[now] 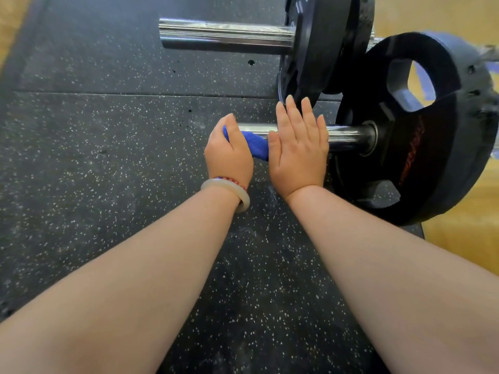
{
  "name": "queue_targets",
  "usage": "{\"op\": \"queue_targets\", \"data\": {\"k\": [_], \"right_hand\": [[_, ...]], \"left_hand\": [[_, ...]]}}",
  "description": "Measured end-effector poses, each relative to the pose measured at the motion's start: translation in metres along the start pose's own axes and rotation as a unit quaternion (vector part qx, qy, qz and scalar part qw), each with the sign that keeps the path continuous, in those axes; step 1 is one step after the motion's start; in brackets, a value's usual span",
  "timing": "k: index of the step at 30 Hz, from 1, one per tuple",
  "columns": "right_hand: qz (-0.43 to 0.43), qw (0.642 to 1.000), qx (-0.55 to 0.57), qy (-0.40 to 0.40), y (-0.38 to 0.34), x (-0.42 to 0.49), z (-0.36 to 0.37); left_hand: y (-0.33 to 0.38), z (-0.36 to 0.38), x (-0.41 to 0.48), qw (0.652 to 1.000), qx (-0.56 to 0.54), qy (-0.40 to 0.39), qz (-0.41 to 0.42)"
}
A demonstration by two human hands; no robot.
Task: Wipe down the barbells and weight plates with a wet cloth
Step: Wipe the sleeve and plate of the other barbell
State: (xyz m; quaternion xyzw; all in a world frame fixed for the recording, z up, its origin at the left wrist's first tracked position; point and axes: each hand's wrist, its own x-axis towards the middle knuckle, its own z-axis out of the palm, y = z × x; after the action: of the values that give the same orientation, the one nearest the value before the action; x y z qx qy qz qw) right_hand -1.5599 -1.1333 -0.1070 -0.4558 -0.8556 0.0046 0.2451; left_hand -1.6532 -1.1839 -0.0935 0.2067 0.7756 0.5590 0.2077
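Observation:
A chrome barbell sleeve (348, 133) runs left from a black weight plate (410, 147) with cut-out grip holes. My left hand (229, 155) grips a blue cloth (256, 145) wrapped around the sleeve's free end. My right hand (297, 147) lies flat on the sleeve beside the cloth, fingers straight and pointing away from me. A second barbell sleeve (224, 36) with its own black plates (321, 47) lies farther back.
Both barbells rest on black speckled rubber flooring (108, 157). Yellow wooden floor (459, 238) shows to the right and at the upper corners. A pale bangle (235, 190) circles my left wrist.

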Motion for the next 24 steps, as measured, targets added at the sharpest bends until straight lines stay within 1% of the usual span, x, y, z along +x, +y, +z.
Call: {"op": "queue_targets", "data": {"k": [4,10,12,14,15,16,17,18,19,20,21,24], "right_hand": [[0.001,1.000,0.003,0.003,0.000,-0.001,0.000],[-0.011,1.000,0.013,0.001,0.003,-0.001,-0.001],[-0.016,1.000,0.016,-0.016,0.005,-0.002,-0.004],[-0.016,0.999,0.005,-0.038,0.011,-0.009,-0.007],[-0.007,0.999,0.000,-0.044,0.016,-0.014,-0.008],[0.005,0.999,0.001,-0.047,0.021,-0.019,-0.010],[0.017,0.999,0.004,-0.048,0.026,-0.024,-0.012],[0.026,0.999,0.008,-0.046,0.030,-0.028,-0.013],[0.032,0.998,0.009,-0.046,0.034,-0.031,-0.015],[0.037,0.998,0.008,-0.047,0.037,-0.032,-0.016],[0.047,0.998,0.007,-0.047,0.041,-0.033,-0.018],[0.104,0.993,0.012,-0.053,0.051,-0.031,-0.029]], "left_hand": [[-0.020,-0.003,-0.013,0.999,0.045,-0.022,-0.015],[-0.006,0.008,0.000,0.998,0.032,0.045,0.035],[0.010,0.005,0.010,0.994,0.032,0.058,0.084],[0.028,0.003,0.023,0.982,0.045,0.042,0.176],[0.039,0.005,0.027,0.972,0.073,0.007,0.222],[0.048,0.009,0.029,0.958,0.126,-0.045,0.254],[0.054,0.015,0.028,0.935,0.206,-0.103,0.268],[0.056,0.022,0.026,0.903,0.301,-0.148,0.270],[0.053,0.028,0.023,0.867,0.387,-0.164,0.270],[0.047,0.033,0.020,0.836,0.447,-0.161,0.275],[0.041,0.035,0.016,0.817,0.480,-0.147,0.284],[0.036,0.034,0.007,0.796,0.508,-0.110,0.311]]}}
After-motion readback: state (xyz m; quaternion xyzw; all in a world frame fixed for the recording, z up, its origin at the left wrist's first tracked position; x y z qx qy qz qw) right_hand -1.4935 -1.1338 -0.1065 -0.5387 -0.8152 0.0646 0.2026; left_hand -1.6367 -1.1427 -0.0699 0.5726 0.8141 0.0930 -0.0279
